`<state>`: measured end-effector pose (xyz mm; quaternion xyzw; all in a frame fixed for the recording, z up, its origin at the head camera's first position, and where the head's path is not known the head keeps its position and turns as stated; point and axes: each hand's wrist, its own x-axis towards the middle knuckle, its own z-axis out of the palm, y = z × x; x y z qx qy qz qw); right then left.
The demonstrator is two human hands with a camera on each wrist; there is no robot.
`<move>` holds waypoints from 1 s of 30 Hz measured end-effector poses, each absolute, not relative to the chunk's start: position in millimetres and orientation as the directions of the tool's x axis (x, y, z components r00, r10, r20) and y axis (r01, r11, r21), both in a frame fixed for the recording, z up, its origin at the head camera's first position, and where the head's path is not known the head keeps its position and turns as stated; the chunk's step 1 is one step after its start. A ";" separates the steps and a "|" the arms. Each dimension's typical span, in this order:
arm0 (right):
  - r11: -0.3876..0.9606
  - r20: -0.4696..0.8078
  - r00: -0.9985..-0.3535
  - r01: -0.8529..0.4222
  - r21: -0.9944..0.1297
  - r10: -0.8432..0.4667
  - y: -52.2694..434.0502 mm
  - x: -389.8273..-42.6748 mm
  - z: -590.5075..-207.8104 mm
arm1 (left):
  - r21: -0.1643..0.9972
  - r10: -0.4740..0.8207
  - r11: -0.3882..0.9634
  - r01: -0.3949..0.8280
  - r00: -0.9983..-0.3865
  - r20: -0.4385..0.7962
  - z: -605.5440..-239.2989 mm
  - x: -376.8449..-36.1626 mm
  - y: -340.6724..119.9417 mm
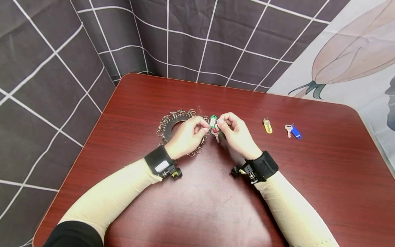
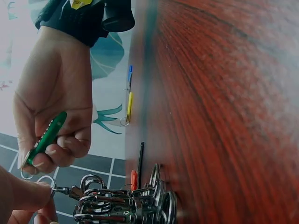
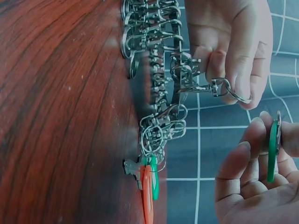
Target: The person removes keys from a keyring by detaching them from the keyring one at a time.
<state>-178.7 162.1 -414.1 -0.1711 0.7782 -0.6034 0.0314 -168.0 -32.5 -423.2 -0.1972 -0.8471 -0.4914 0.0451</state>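
L hand (image 1: 188, 135) pinches a clasp ring (image 3: 227, 90) off the ring pile (image 1: 172, 125) mid-worktop (image 1: 197, 192), R hand (image 1: 234, 132) pinches a green tag (image 1: 212, 120) just beside it, w/ yellow tag (image 1: 267, 126) & blue tag (image 1: 295, 131) lying apart to the right.

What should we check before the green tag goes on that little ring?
1. Right hand pinches the green tag: ok.
2. Left hand pinches the split ring on its swivel clasp: ok.
3. Tag and ring apart, not yet joined: ok.
4. Ring pried open for threading: cannot tell.
5. The pile of clasps stays resting on the table: ok.
6. Yellow tag and blue tag lie out of the way: ok.
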 end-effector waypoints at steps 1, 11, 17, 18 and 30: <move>0.205 0.158 -0.940 -0.227 -0.952 -0.303 162.1 -179.0 -414.7 | 0.815 0.286 0.436 0.381 -0.917 0.276 -423.8 -168.2 -32.5; 0.198 0.138 -0.949 -0.199 -0.960 -0.285 162.2 -179.8 -416.2 | 0.812 0.265 0.443 0.380 -0.921 0.286 -424.0 -170.2 -33.5; 0.228 0.132 -0.953 -0.197 -0.953 -0.273 165.5 -181.7 -416.6 | 0.830 0.266 0.417 0.371 -0.923 0.279 -421.7 -170.5 -32.5; 0.234 0.128 -0.955 -0.193 -0.953 -0.268 166.2 -182.0 -416.5 | 0.834 0.266 0.411 0.369 -0.923 0.277 -421.1 -170.4 -32.2; 0.306 0.038 -0.972 -0.111 -0.946 -0.234 186.8 -180.2 -419.5 | 0.846 0.262 0.398 0.355 -0.928 0.266 -421.0 -171.9 -35.0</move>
